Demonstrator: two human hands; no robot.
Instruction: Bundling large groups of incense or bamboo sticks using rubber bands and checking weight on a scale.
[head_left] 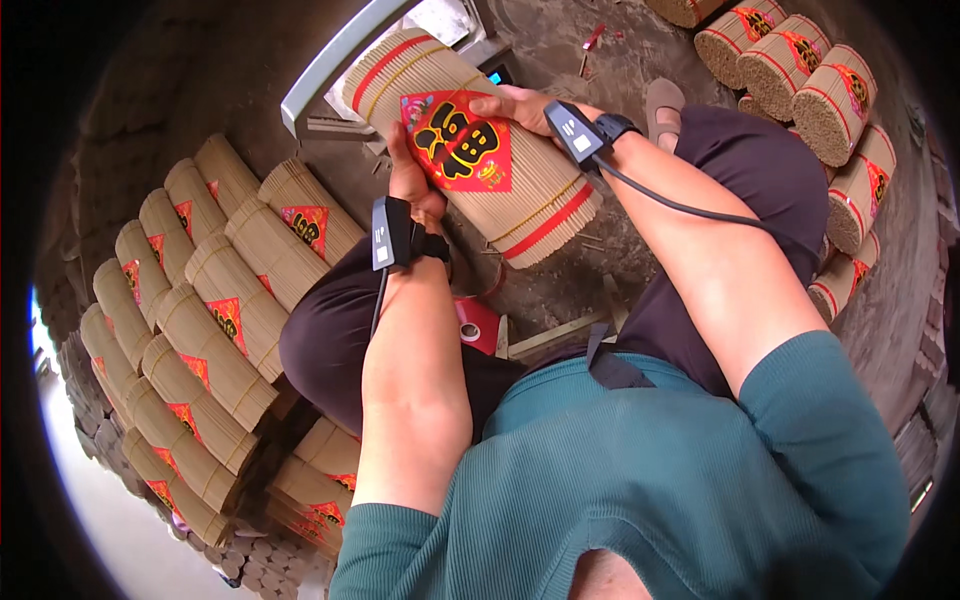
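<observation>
A thick round bundle of thin tan sticks (540, 190) is held up tilted in front of me, with a red paper band near each end and thin yellowish ties. A red diamond-shaped label (460, 145) with black and gold lettering lies on its upper face. My left hand (415, 185) grips the bundle's left side, thumb up along it and the other fingers mostly hidden. From the far right side my right hand (520, 108) holds it, thumb resting on the label's edge and its remaining fingers largely out of sight. Each wrist wears a black cabled device.
Many similar labelled bundles (215, 320) are stacked at the left. More bundles with red bands (835, 105) lie at the right. Behind the held bundle stands a grey metal frame (335, 50). A red object (478, 325) sits low between my knees.
</observation>
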